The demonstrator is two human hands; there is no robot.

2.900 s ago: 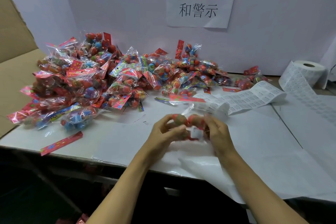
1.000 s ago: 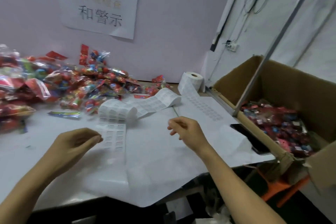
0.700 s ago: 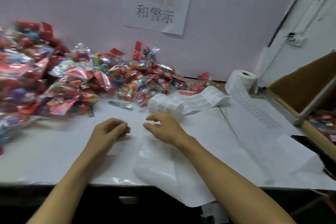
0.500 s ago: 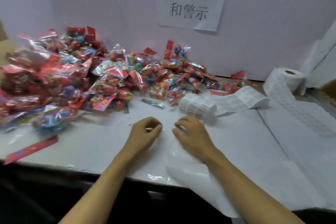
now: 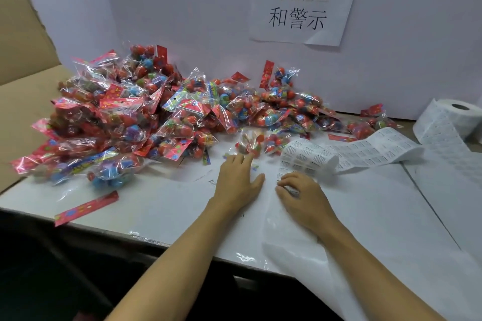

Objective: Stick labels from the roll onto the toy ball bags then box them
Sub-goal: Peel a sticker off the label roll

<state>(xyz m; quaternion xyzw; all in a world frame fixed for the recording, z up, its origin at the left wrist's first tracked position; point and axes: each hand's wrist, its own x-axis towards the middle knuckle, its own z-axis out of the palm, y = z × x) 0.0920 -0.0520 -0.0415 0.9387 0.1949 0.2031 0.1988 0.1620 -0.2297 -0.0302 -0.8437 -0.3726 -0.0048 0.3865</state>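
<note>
A big pile of clear toy ball bags point(image 5: 130, 117) with red header cards covers the left and back of the white table. One small bag point(image 5: 249, 141) lies at the pile's front edge. My left hand point(image 5: 238, 182) reaches toward it with straight fingers, the fingertips at the bag's near side. A strip of printed labels point(image 5: 365, 151) runs from the white roll point(image 5: 453, 117) at the far right and curls over near my hands. My right hand point(image 5: 302, 198) has its fingers curled on the strip's near end, pinching at it.
A loose red header card point(image 5: 86, 207) lies near the table's front left edge. A cardboard flap point(image 5: 20, 60) stands at the left. Used white backing paper point(image 5: 417, 216) spreads over the right half of the table. A paper sign point(image 5: 302, 2) hangs on the back wall.
My view swung back from the box at the right to the pile. My left hand has opened and stretched forward to the small bag; my right hand has settled on the label strip's end.
</note>
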